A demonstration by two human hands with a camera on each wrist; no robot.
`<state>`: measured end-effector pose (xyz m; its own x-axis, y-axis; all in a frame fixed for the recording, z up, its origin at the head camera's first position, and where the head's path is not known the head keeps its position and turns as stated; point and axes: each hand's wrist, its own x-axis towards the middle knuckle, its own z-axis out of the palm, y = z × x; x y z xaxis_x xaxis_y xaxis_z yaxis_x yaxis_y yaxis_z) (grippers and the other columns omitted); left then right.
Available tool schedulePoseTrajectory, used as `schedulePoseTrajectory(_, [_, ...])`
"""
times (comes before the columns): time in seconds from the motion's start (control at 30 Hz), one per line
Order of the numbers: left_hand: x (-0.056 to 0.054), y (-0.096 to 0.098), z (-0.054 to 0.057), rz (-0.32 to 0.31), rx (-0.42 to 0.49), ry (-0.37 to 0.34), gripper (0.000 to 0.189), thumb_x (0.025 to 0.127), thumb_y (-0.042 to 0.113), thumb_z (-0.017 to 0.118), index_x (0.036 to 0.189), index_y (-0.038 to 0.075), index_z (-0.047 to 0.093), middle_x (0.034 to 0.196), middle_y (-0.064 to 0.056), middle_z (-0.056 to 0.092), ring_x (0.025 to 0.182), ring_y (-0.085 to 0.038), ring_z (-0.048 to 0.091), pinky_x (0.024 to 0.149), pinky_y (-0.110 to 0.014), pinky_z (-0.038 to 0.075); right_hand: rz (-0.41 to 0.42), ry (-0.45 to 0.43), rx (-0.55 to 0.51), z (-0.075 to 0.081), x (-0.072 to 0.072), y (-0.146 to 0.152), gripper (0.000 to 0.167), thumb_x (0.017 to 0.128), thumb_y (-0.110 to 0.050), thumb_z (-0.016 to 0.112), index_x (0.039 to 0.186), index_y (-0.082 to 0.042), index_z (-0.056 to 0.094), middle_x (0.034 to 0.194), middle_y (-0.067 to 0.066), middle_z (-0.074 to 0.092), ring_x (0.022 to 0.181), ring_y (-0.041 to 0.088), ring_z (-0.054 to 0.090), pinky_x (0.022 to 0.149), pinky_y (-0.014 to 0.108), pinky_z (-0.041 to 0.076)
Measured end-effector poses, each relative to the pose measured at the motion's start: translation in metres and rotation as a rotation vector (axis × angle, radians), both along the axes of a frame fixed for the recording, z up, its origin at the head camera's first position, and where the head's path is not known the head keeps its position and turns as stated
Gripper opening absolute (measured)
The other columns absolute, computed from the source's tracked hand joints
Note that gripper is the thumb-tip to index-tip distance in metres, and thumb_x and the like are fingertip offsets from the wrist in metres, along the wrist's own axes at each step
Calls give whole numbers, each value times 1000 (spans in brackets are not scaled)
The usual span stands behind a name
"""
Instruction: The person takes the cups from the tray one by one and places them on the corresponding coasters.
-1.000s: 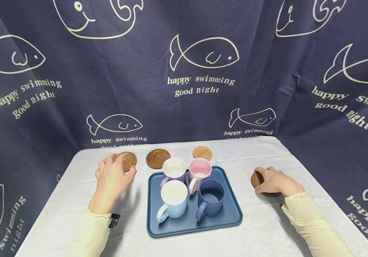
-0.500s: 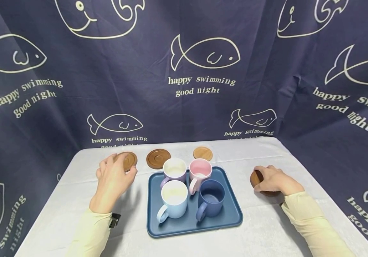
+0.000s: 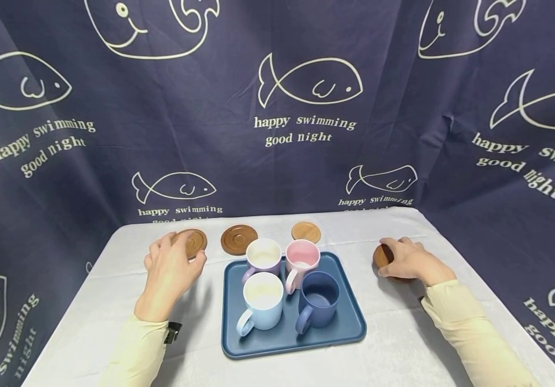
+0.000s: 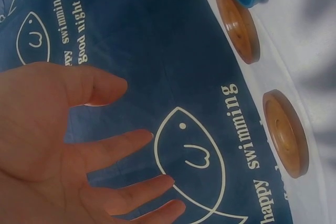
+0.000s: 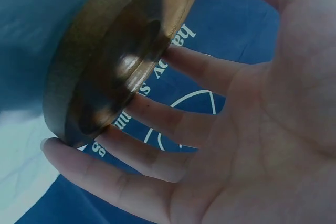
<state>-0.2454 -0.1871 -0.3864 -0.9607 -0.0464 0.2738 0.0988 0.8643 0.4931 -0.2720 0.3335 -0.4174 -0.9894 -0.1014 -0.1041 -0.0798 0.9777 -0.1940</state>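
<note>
My right hand (image 3: 413, 263) grips a dark brown round wooden coaster (image 3: 382, 257) by its edge, right of the tray. The right wrist view shows that coaster (image 5: 115, 61) tilted, fingertips along its rim. My left hand (image 3: 168, 277) hangs over the table's left side, fingers loosely bent and holding nothing. Just past its fingertips lies a brown coaster (image 3: 195, 243), which the hand partly covers in the head view. In the left wrist view this coaster (image 4: 286, 135) is apart from the fingers. A darker brown coaster (image 3: 239, 239) lies to its right.
A blue tray (image 3: 347, 317) in the middle carries several mugs: light blue (image 3: 270, 314), navy (image 3: 323, 314), pink (image 3: 306, 260) and lilac (image 3: 270, 266). Behind it lies a pale wooden coaster (image 3: 306, 231). A dark blue printed curtain (image 3: 239, 161) surrounds the white-covered table (image 3: 389, 338).
My right hand has moved a little forward and left, taking the dark brown coaster along. My left hand, the mugs and the tray stay about where they were.
</note>
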Motion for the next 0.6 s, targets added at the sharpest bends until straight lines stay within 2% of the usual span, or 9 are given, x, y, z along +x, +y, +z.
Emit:
schedulePoseTrajectory(0.37, [0, 0, -1, -3, -3, 0, 51, 93, 29, 61, 141, 12, 59, 147, -29, 46, 132, -56, 35, 98, -73, 27, -12, 42, -7, 10, -15, -7, 90, 72, -40, 83, 147, -2, 50, 127, 38, 55, 103, 55, 54, 80, 66, 49])
schedulePoseTrajectory(0.6, [-1, 0, -2, -3, -5, -5, 51, 94, 29, 60, 141, 10, 59, 148, -30, 45, 133, -55, 34, 99, -72, 26, -16, 75, -15, 9, -30, -9, 90, 73, -40, 81, 148, -2, 49, 130, 39, 53, 106, 58, 54, 85, 69, 47])
